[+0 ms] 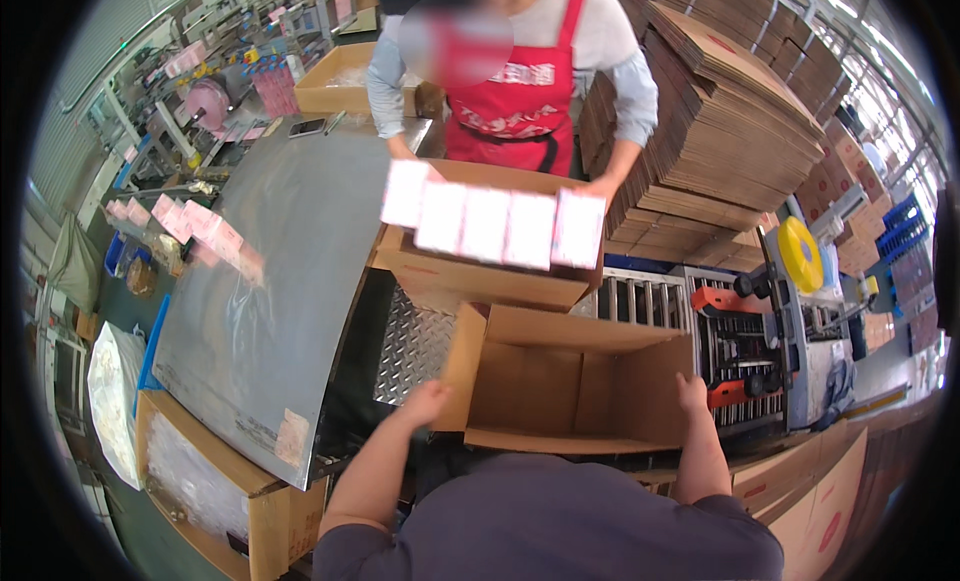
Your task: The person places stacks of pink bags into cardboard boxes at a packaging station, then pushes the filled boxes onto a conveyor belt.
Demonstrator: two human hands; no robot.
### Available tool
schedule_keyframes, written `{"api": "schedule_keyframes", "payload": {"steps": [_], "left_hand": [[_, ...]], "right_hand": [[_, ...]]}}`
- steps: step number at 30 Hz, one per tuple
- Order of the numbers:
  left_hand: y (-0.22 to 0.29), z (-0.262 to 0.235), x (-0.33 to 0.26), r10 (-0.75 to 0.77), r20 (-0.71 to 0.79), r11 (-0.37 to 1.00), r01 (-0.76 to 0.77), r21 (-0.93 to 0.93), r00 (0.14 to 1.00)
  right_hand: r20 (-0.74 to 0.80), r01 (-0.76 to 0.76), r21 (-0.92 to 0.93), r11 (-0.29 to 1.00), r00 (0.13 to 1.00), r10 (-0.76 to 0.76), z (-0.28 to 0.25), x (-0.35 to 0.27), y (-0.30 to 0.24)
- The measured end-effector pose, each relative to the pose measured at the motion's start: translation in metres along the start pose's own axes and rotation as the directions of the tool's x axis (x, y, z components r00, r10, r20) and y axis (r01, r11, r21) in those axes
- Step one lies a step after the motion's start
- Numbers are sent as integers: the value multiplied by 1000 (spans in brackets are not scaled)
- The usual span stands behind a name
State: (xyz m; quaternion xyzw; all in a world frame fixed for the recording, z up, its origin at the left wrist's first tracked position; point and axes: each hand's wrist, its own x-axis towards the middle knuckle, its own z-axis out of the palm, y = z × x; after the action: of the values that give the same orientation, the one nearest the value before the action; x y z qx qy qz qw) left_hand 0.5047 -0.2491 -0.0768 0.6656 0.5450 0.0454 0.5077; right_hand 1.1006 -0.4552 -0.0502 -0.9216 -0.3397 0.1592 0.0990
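An open, empty brown cardboard box (560, 386) stands in front of me on a metal surface. My left hand (428, 399) grips its left side flap. My right hand (692, 393) holds its right wall. Just behind it is a second cardboard box (470, 279), over which a co-worker in a red apron (515, 101) holds a row of several white and pink packs (492, 224) with both hands.
A grey metal sheet table (270, 281) lies to the left with pink packs (200, 226) along its far edge. Stacks of flat cardboard (720, 121) rise at the right. A roller conveyor with a tape machine (770, 321) sits right of the boxes. An open carton (215, 491) is at lower left.
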Motion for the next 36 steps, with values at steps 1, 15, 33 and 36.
{"api": "schedule_keyframes", "payload": {"steps": [1, 15, 33, 36], "left_hand": [[-29, -12, 0, 2, -25, 994, -4, -105, 1000], [-165, -8, 17, -426, -394, 883, 470, 17, 815], [-81, -96, -100, -145, -399, 887, -60, -458, 905], [-90, -157, -150, 191, -595, 941, -317, -114, 780]], "right_hand": [[83, -54, 171, 984, 996, 40, 2, 4, 12], [563, -492, 755, 434, 825, -45, 69, -30, -42], [251, 508, -566, 650, 857, -451, 131, -140, -262], [307, 533, -563, 631, 845, -438, 145, -142, -282]]}}
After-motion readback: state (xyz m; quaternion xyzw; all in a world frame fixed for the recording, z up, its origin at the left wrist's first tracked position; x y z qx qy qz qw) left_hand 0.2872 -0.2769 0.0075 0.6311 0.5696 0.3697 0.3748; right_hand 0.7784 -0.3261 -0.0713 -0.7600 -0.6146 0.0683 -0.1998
